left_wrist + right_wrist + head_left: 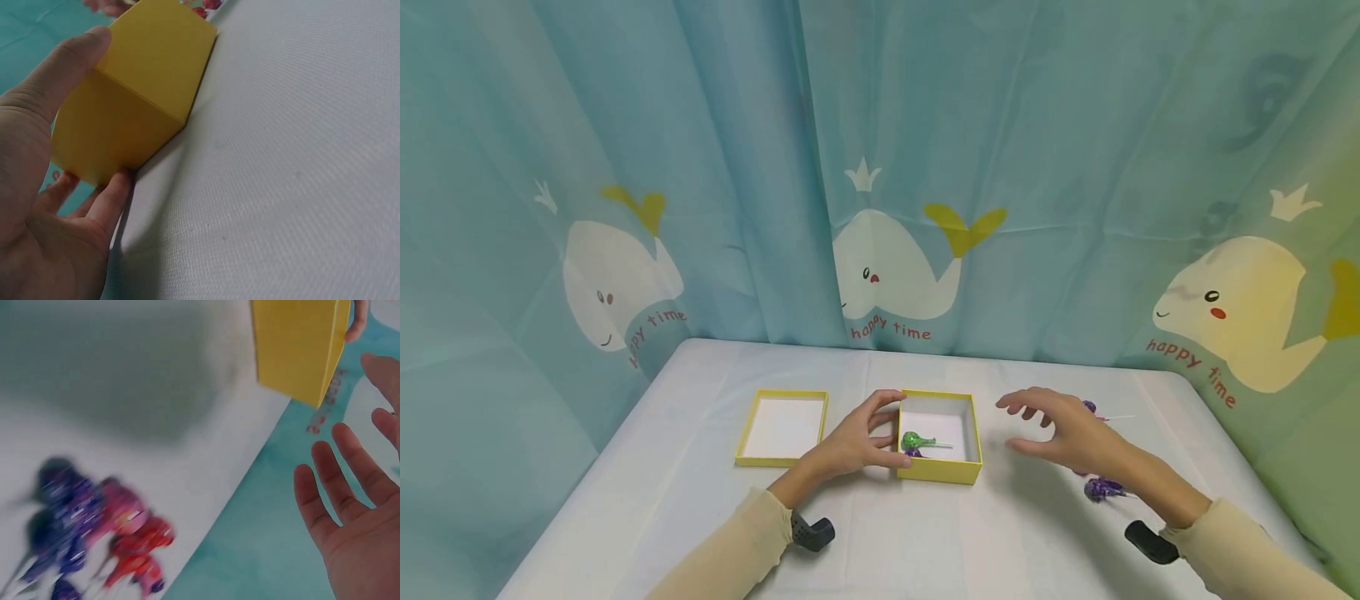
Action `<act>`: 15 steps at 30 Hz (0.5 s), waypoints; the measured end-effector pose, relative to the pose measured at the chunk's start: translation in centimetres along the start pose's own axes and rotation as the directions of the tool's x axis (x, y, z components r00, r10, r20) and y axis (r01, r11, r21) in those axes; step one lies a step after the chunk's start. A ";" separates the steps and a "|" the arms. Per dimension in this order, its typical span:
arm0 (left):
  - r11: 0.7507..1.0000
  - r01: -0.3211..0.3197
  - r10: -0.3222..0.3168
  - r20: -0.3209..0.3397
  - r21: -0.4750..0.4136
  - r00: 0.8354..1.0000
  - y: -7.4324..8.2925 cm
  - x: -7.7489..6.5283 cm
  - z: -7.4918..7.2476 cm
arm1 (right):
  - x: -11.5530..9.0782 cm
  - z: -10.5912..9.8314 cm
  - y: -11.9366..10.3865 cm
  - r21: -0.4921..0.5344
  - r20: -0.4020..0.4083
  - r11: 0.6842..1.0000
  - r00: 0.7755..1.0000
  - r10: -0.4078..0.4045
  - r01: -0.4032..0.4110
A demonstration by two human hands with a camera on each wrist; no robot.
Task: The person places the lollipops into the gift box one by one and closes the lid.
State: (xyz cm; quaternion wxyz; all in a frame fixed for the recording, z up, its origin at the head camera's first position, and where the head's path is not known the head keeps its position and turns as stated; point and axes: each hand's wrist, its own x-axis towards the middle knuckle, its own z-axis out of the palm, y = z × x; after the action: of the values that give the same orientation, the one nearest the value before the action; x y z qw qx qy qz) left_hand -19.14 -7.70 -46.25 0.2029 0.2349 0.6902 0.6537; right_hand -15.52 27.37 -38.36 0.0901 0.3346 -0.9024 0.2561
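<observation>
A small yellow box (940,472) with a white inside stands on the table. My left hand (853,442) holds it by its left side, thumb near the front corner and fingers spread toward the back. Inside lie a green-wrapped lollipop (917,440) and a purple lollipop (913,452), the latter partly hidden by the front wall. To the right of the box, my right hand (1067,429) hovers with loosely bent fingers and nothing in it. Purple lollipops (69,500) and red lollipops (147,534) lie beyond it on the right, blurred and partly covered by the hand in the head view.
A shallow yellow-edged lid (740,442) lies with its white inside up, left of the box. The white tablecloth (895,550) covers the table. Behind it hangs a teal curtain (752,208) with whale prints.
</observation>
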 end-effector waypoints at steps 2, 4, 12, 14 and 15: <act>1.000 0.002 -0.002 -0.002 0.004 1.000 0.0 0.0 0.0 | -1.0 -0.5 0.3 -0.020 -0.013 1.000 1.000 0.008 -0.008; 1.000 0.001 -0.001 -0.004 0.007 1.000 -0.1 0.0 0.0 | -2.0 -0.9 0.6 -0.036 -0.024 0.999 1.000 0.003 -0.004; 1.000 0.004 -0.004 -0.009 0.010 1.000 -0.1 0.0 0.0 | -5.9 -1.5 2.0 -0.014 -0.091 0.999 0.995 -0.031 0.030; 1.000 0.005 -0.005 -0.008 0.009 1.000 -0.1 0.0 0.0 | -6.7 -1.5 2.3 -0.006 -0.112 0.999 0.992 -0.050 0.050; 1.000 0.004 -0.004 -0.008 0.007 1.000 -0.1 0.0 -0.1 | -7.1 -1.5 2.5 -0.003 -0.117 0.998 0.992 -0.056 0.056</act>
State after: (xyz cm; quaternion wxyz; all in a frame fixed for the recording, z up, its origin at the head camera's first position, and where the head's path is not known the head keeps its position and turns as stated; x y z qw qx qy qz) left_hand -19.19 -7.75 -46.36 0.2005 0.2319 0.6937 0.6517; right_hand -11.79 33.68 -40.45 0.1500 0.3440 -0.8858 0.2729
